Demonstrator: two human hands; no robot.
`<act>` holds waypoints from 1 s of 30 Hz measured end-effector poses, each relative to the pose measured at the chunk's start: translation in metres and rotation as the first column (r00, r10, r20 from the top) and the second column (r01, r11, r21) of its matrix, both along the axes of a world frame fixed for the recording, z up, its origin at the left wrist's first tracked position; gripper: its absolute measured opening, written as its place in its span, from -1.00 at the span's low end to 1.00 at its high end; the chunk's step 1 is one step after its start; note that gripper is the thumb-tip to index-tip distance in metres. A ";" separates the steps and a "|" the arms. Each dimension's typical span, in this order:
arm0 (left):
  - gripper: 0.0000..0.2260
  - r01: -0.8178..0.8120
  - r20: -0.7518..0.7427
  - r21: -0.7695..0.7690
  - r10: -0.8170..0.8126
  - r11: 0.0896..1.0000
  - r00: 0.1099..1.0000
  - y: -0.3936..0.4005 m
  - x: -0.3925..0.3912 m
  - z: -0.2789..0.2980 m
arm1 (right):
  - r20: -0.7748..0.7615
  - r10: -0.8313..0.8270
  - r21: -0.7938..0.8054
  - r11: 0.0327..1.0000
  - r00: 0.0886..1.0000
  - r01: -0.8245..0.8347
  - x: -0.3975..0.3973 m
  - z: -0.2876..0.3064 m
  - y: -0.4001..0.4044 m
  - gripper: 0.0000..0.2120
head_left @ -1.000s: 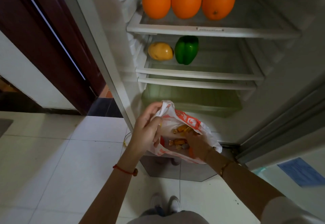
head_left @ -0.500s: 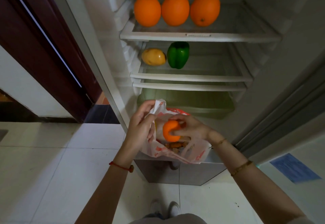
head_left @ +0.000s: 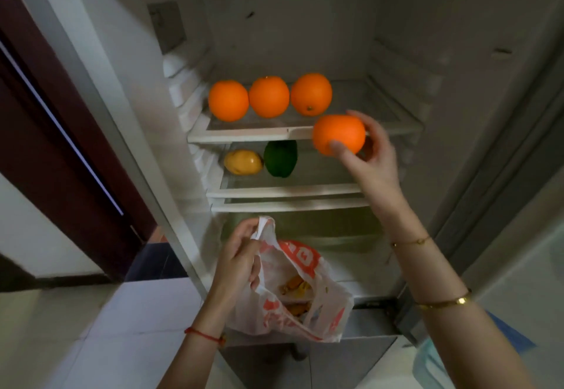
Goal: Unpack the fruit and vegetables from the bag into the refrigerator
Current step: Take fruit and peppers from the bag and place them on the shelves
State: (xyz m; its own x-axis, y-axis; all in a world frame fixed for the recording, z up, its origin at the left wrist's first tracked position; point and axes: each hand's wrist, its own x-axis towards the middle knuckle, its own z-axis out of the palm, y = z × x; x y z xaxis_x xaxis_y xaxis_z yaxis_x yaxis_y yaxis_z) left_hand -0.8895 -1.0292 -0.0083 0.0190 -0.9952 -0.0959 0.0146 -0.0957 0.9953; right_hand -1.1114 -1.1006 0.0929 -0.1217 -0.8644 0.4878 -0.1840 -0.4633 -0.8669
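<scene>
My right hand (head_left: 374, 156) grips an orange (head_left: 338, 133) in front of the upper fridge shelf (head_left: 244, 136), at its front right edge. Three oranges (head_left: 268, 97) stand in a row on that shelf. On the shelf below lie a yellow mango (head_left: 243, 161) and a green pepper (head_left: 280, 158). My left hand (head_left: 236, 256) holds up the rim of a white and orange plastic bag (head_left: 300, 294) in front of the fridge's lower part. Small orange-yellow items show inside the bag.
The fridge stands open, with a green-tinted crisper drawer (head_left: 305, 230) under the lower shelf. A dark red door (head_left: 61, 132) is at the left. White tiled floor (head_left: 76, 343) lies below, and the fridge door (head_left: 503, 175) is at the right.
My right hand drew an orange out of the bag and raised it to the upper shelf. My left hand kept its hold on the bag. The view tilted upward.
</scene>
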 end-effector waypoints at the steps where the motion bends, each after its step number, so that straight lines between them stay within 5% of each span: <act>1: -0.74 -0.003 0.013 -0.002 0.003 1.000 1.000 -0.001 -0.002 0.001 | 0.021 -0.055 -0.043 0.997 0.998 0.056 -0.003 0.009 -0.007 -0.44; 5: -0.68 0.004 0.008 -0.038 -0.004 0.999 1.000 -0.005 -0.007 0.004 | 0.077 -0.233 -0.153 0.958 0.969 0.242 -0.012 0.030 -0.040 -0.43; 10: -0.63 -0.032 0.018 -0.044 0.033 0.999 0.999 -0.010 -0.008 0.002 | -0.085 -0.381 -0.102 0.922 0.921 0.372 -0.021 0.030 -0.088 -0.31; 18: -0.53 -0.026 -0.015 -0.059 0.025 0.998 1.000 -0.015 -0.005 0.002 | -0.329 -0.502 -0.052 0.856 0.800 0.515 -0.019 0.022 -0.117 -0.29; 23: -0.52 -0.051 -0.004 -0.072 0.051 0.996 0.999 -0.011 -0.003 0.007 | -0.284 -0.470 -0.041 0.877 0.836 0.479 -0.021 0.025 -0.111 -0.15; 26: -0.66 -0.063 0.006 -0.083 0.064 0.995 0.998 -0.006 0.002 0.006 | -0.177 -0.544 -0.200 0.836 0.820 0.511 -0.015 0.020 -0.091 -0.29; 30: -0.73 -0.082 -0.001 -0.112 0.082 0.990 0.997 0.001 0.009 0.004 | -0.094 -0.502 -0.452 0.791 0.860 0.412 0.014 0.003 -0.032 -0.79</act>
State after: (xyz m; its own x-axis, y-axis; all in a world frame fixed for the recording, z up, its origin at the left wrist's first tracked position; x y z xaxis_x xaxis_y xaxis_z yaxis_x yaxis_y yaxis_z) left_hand -0.8802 -1.0277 -0.0043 0.1011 -0.9948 0.0157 0.0140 0.0172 0.9998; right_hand -1.0977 -1.1328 0.0958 -0.3142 -0.4517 0.8350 -0.6102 -0.5778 -0.5421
